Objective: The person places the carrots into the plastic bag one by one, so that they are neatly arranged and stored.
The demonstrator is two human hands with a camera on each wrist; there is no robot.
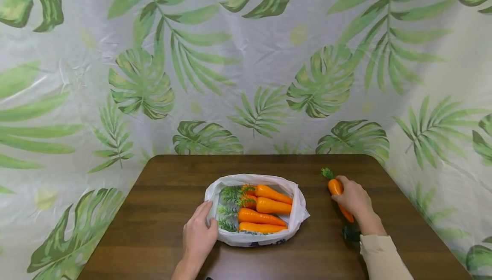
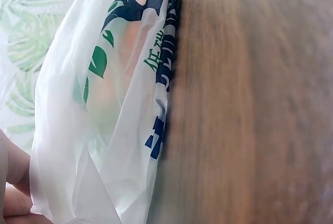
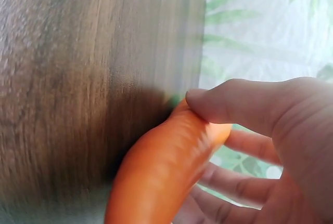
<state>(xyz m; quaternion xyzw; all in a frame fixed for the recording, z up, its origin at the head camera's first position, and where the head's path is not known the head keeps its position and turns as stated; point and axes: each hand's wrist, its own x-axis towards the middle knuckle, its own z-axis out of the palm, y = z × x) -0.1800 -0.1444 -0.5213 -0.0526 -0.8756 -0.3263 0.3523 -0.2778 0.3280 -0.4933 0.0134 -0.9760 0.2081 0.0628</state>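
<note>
A white plastic bag [image 1: 301, 211] sits on the table with its mouth spread wide. Inside lie several orange carrots [image 1: 261, 216] with feathery green tops, tops pointing left. My left hand [image 1: 200, 233] holds the bag's left rim; in the left wrist view its fingers [image 2: 15, 167] are at the bag's edge, and the bag's side bears dark blue and green print. To the right of the bag, my right hand [image 1: 354, 197] grips a single carrot [image 1: 335, 187] between thumb and fingers, its green top pointing away. The right wrist view shows the thumb [image 3: 229, 99] pressed along that carrot.
The dark brown wooden table [image 1: 169, 186] has rounded far corners. Behind it hangs a pale sheet [image 1: 265, 66] printed with green leaves, also draped along the sides. A dark strap-like item [image 1: 350, 233] is at the right wrist, by a beige sleeve [image 1: 384, 256].
</note>
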